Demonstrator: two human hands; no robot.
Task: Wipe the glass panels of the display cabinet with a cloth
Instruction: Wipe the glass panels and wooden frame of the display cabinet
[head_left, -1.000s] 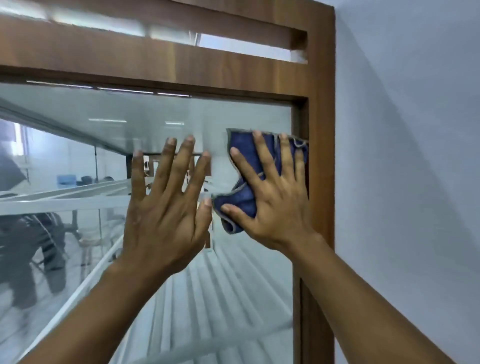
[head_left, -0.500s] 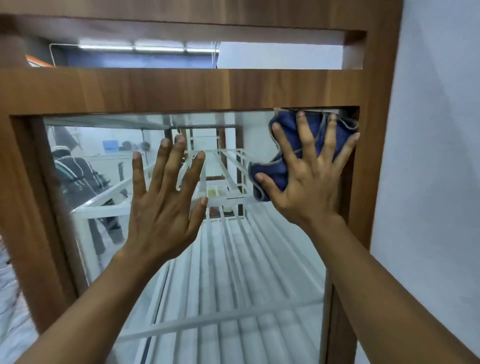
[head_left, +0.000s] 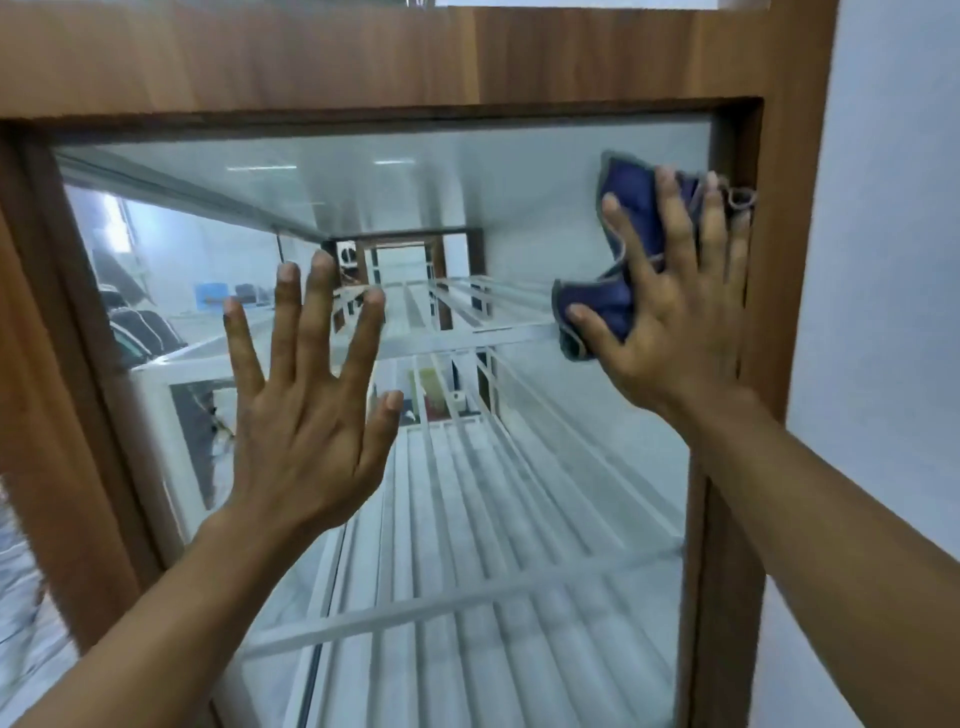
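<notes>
Glass panel (head_left: 519, 171) set in brown wooden frame (head_left: 363, 57); white wall (head_left: 893, 260) to the right. Right grip (head_left: 675, 322): fingers straight and spread, pressing the blue cloth (head_left: 631, 208) flat against the glass at the panel's upper right corner, cloth edge touching the frame's right post. Cloth bunched, grey-trimmed, partly hidden under the palm. Left grip (head_left: 306, 415): fingers straight and splayed, holding nothing, palm facing the glass near the panel's centre; contact with the glass uncertain. White wire shelves (head_left: 467, 519) visible behind the glass.

Right hand (head_left: 675, 317) presses blue cloth (head_left: 631, 218) on glass panel (head_left: 493, 208); left hand (head_left: 311, 415) flat.
</notes>
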